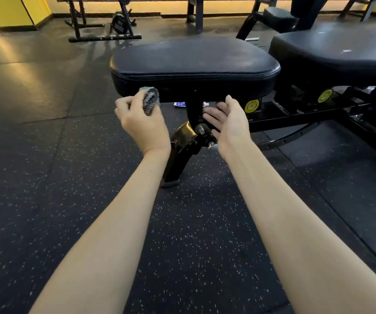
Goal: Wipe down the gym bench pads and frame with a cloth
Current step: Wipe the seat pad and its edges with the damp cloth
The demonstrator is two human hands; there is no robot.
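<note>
L hand (pixel 137 123) grips a wadded cloth (pixel 151 102), fingers curled round it, at the front-left corner of the seat pad (pixel 194 62). Touching the pad's front face or just beside it, can't tell. That front edge runs left-right, so the wipe prob. goes rightward from the cloth; L hand is nearer. Frame post (pixel 195 109) sits below, betw. the hands. R hand (pixel 225 123) is spread, holding nothing, fingertips by the post. Back pad (pixel 341 46) lies further right. No container in view.
</note>
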